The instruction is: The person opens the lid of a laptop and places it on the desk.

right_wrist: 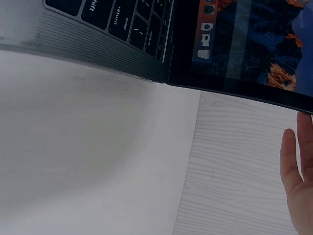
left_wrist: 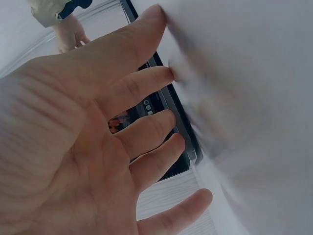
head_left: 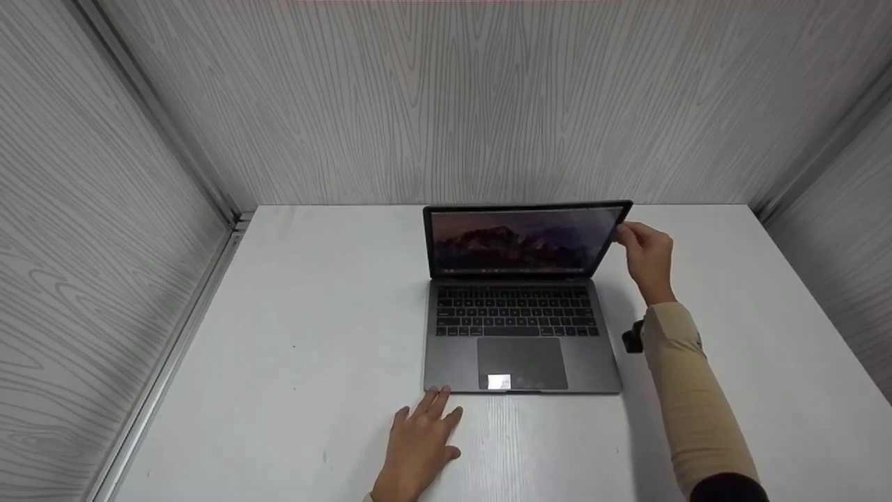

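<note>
A grey laptop [head_left: 453, 364] sits on the table with its lid raised and its screen [head_left: 512, 240] lit, showing a mountain picture. At the lid's upper right edge, my right hand [head_left: 649, 259] pinches the rim, thumb on the screen side. In the right wrist view, part of the right hand [right_wrist: 299, 191] appears beside the screen's edge [right_wrist: 244, 97]. My left hand [head_left: 417, 446] lies palm down with fingers spread, its fingertips touching the base's front left corner. Seen from the left wrist, the left hand [left_wrist: 93, 137] partly covers the laptop.
The white table [head_left: 334, 300] extends on both sides of the laptop. Grey wood-grain panels stand at the back [head_left: 446, 104], the left [head_left: 83, 244] and the right. A metal rail [head_left: 167, 376] runs along the left side of the table.
</note>
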Available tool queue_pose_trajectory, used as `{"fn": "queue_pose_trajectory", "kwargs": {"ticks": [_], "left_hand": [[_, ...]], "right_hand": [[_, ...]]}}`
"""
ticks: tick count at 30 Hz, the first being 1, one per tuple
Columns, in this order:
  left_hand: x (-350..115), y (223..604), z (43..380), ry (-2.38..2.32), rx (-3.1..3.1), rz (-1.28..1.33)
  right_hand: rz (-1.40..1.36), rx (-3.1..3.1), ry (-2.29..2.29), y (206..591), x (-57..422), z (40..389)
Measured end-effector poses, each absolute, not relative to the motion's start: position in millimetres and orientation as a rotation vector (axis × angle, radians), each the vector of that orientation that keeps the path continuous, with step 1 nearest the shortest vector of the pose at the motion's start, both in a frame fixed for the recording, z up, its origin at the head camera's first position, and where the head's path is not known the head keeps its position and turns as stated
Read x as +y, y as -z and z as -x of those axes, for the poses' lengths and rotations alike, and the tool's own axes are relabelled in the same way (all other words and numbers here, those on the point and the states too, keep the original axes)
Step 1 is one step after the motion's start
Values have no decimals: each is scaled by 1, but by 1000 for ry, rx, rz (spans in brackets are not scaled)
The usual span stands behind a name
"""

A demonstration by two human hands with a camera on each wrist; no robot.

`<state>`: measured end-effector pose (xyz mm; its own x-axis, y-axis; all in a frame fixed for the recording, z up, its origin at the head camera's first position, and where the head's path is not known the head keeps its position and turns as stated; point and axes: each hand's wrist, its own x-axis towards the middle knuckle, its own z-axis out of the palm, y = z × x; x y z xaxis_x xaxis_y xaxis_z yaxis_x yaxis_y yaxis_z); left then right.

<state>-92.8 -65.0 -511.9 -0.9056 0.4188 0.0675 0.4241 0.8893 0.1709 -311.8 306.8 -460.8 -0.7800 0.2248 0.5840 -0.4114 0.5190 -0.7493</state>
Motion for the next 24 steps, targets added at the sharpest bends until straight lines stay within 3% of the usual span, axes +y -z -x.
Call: {"fn": "queue_pose_trajectory", "kwargs": {"ticks": [24], "left_hand": [[-65, 511, 91, 266, -3075, 658]], "right_hand": [[-33, -2206, -1345, 480, 304, 319]]}}
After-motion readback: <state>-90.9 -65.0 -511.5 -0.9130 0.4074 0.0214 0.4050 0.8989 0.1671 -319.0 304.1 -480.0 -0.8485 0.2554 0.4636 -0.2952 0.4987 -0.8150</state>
